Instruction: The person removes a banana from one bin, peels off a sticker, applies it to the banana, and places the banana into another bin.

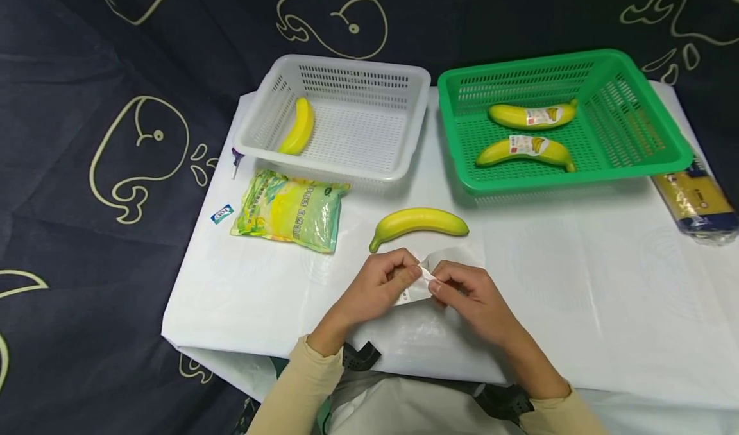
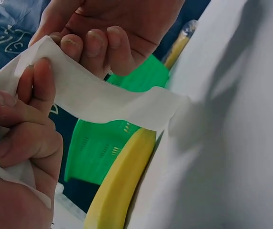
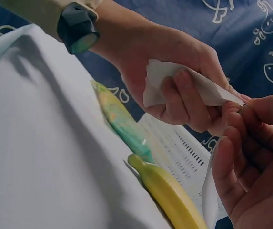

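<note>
A pale paper strip [image 2: 112, 102] with small print is held between both hands over the front of the table. My left hand [image 1: 375, 284] pinches it from the left, its fingers curled around part of the strip in the left wrist view. From the other side my right hand [image 1: 476, 300] pinches the strip with thumb and fingertips, close to the left fingertips. One end droops down to the tabletop. Just beyond the hands a yellow banana [image 1: 420, 221] with a greenish stem lies on the white table, with no label on its visible side.
A green basket [image 1: 577, 179] at the back right holds two labelled bananas [image 1: 534, 115]. Beside it, a white basket [image 1: 323, 160] contains one banana [image 1: 298, 127]. A yellow-green packet [image 1: 291, 210] and a small sachet [image 1: 222, 213] lie left; a gold-blue package [image 1: 698, 197] lies far right.
</note>
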`<state>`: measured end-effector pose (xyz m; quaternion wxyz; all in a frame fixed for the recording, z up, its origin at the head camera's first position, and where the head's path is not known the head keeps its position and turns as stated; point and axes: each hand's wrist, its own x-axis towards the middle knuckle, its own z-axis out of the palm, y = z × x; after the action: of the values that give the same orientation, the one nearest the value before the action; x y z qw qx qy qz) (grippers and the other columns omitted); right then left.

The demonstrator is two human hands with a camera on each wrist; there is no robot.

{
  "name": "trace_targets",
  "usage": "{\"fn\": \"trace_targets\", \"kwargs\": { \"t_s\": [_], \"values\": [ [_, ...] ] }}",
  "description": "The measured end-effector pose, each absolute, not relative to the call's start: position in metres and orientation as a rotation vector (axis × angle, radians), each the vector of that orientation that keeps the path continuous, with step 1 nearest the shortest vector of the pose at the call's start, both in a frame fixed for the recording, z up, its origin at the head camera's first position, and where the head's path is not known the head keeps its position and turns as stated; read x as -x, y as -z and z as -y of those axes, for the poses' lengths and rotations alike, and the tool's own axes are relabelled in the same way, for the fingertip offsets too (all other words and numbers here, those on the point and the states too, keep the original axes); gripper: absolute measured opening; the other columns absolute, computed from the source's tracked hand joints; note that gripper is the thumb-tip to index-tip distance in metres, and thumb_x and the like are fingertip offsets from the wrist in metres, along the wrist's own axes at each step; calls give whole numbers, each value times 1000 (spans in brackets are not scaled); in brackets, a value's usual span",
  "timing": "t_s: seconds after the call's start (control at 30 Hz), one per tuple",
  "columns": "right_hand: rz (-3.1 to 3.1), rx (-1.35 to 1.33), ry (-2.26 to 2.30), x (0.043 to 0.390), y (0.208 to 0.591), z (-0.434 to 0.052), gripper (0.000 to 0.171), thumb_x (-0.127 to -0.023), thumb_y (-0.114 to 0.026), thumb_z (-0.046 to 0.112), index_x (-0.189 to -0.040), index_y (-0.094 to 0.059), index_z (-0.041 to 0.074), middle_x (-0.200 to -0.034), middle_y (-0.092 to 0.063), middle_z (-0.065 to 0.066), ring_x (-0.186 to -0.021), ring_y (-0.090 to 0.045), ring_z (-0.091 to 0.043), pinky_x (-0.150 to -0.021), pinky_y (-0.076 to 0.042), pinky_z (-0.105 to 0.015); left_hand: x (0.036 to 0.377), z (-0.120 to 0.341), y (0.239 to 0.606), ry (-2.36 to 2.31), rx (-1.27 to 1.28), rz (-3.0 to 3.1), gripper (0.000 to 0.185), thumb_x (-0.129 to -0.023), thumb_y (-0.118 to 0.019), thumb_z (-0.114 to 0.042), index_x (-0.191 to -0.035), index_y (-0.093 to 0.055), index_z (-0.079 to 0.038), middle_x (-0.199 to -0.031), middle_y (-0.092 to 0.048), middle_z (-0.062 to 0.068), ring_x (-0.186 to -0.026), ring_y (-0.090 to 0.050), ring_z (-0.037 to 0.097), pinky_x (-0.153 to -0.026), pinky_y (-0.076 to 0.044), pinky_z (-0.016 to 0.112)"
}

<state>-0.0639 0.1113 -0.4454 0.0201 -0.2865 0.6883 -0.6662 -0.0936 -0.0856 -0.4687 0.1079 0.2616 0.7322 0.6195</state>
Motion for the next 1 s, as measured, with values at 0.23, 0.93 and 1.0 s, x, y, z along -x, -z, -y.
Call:
{"fn": "trace_targets", "kwargs": {
  "t_s": [0.23, 0.93, 1.0],
  "values": [
    [-2045, 876, 2110, 63, 445, -113, 26, -88, -50, -21, -79, -57, 2, -71, -53, -7, -59, -50, -19, -50, -42, -35, 92, 86, 467, -1833, -793, -2118, 17, -96, -57, -11, -79, -57, -11, -59, -42, -5, -49, -36, 6, -45, -29, 22],
    [-1840, 918, 2208, 66, 477, -123, 28, -87, -47, -23, -83, -60, 2, -74, -55, -10, -62, -50, -20, -51, -45, -33, 89, 90, 449, -1863, -900, -2000, 22, -93, -55, 7, -75, -51, -5, -60, -39, -6, -57, -37, 3, -49, -30, 21],
    [-1851, 922, 2214, 66, 478, -123, 29, -87, -47, -23, -83, -60, 2, -74, -55, -9, -61, -50, -20, -51, -45, -32, 91, 91, 459, -1862, -896, -1991, 21, -94, -55, 4, -76, -51, -7, -60, -39, -6, -56, -37, 4, -49, -30, 21]
  ]
}}
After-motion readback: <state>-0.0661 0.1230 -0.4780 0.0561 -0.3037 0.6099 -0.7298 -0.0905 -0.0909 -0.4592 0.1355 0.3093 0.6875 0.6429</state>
